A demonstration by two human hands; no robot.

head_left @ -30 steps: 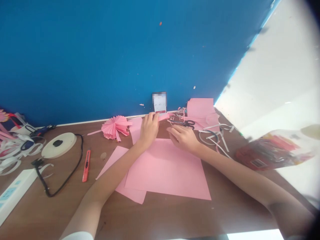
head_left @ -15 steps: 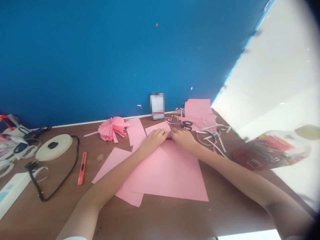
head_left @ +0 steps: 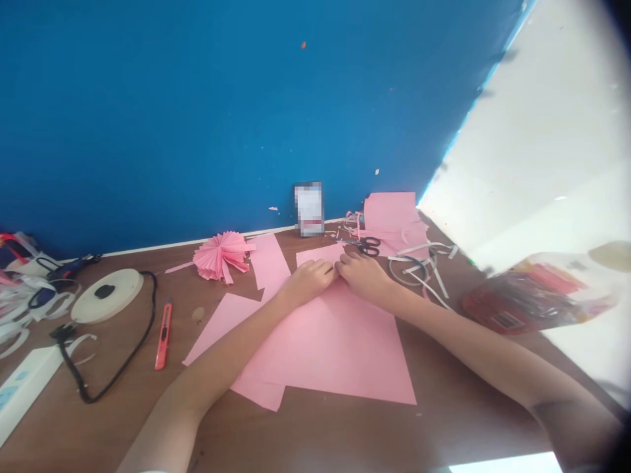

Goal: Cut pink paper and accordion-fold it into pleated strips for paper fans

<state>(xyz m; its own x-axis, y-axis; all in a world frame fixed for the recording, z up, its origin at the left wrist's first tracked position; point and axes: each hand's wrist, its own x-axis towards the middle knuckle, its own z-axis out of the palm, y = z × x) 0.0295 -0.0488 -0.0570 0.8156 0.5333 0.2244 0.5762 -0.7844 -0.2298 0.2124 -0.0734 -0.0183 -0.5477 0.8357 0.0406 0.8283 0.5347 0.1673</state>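
Note:
My left hand and my right hand are side by side with curled fingers, pinching the near edge of a small pink paper piece. Their fingertips almost meet, and the pinched edge is mostly hidden. Beneath my hands lies a large pink paper sheet, overlapping other pink paper pieces on its left. Just beyond my right hand rest black-handled scissors. A pleated pink paper rosette sits farther left.
A red utility knife, a round white disc with a black cord, and a white power strip lie left. A phone leans on the blue wall. Right are pink paper scraps, white strips and a plastic bag.
The small paper has shifted slightly to the right and turned under my fingers. Both hands have moved a little closer together.

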